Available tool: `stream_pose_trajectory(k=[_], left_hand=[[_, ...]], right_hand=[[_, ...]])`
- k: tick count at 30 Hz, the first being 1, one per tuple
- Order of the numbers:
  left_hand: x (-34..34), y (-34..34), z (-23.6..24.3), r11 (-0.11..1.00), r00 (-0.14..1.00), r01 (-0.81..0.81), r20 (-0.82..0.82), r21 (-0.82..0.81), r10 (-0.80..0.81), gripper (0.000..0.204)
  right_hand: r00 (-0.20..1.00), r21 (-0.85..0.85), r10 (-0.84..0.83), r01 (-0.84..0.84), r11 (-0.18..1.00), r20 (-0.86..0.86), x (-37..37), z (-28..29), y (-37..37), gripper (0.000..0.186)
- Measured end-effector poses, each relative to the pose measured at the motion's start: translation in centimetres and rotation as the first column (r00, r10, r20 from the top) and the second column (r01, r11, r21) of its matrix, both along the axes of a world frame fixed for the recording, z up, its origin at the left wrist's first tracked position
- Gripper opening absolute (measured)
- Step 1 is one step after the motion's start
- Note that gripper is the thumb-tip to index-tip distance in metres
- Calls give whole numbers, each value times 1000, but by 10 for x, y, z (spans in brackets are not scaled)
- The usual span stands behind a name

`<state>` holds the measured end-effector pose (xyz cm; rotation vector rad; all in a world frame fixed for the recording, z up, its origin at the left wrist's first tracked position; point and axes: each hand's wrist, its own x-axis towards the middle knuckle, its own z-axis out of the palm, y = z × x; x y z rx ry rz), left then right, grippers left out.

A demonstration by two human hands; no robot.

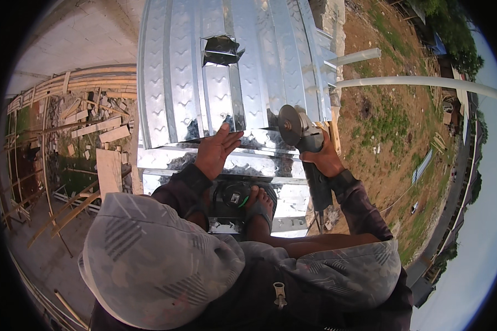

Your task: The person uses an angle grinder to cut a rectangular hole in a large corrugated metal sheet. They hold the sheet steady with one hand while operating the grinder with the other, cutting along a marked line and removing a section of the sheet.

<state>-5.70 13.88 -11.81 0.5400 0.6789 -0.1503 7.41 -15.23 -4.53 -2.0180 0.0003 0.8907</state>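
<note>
My left hand [215,151] rests on the near edge of a silver corrugated metal sheet [182,83], fingers extended and slightly apart. A dark, angular patch [218,51], perhaps an opening, interrupts the sheet farther up. My right hand [328,157] is closed round an angle grinder [317,179], whose round disc [290,124] faces left beside the sheet's edge. Below my hands, my bare foot [259,207] in a sandal is beside a black round object with a green ring [232,194], on more metal sheeting.
Bamboo poles and pale broken boards [107,129] lie low at the left. Two pale pipes [403,81] extend rightward from the sheets. Far below at the right are dirt and grass [381,127], a road and trees [458,49]. The sheeting has an edge on that side.
</note>
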Motion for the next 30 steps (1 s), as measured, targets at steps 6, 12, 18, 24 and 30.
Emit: stream_pose_trajectory(k=[6, 12, 18, 24, 30], left_hand=[[-1, -1, 4, 1000, 1000, -2, 19, 23, 2, 70], [0, -1, -2, 1000, 1000, 10, 16, 11, -10, 71], [-8, 3, 5, 967, 968, 243, -78, 71, -238, 54], [-27, 34, 56, -337, 695, -110, -170, 935, -699, 47], [15, 41, 33, -769, 759, -106, -448, 631, -473, 71]], right_hand=[[1000, 34, 16, -16, 999, -1, 1, -1, -1, 84], [1000, 16, 19, -20, 1000, 25, 0, -4, -3, 81], [997, 41, -34, 31, 999, 67, -5, -7, -14, 91], [994, 73, -89, 84, 994, 66, -12, 7, -22, 76], [993, 85, -113, 110, 990, 29, -19, 0, -26, 85]])
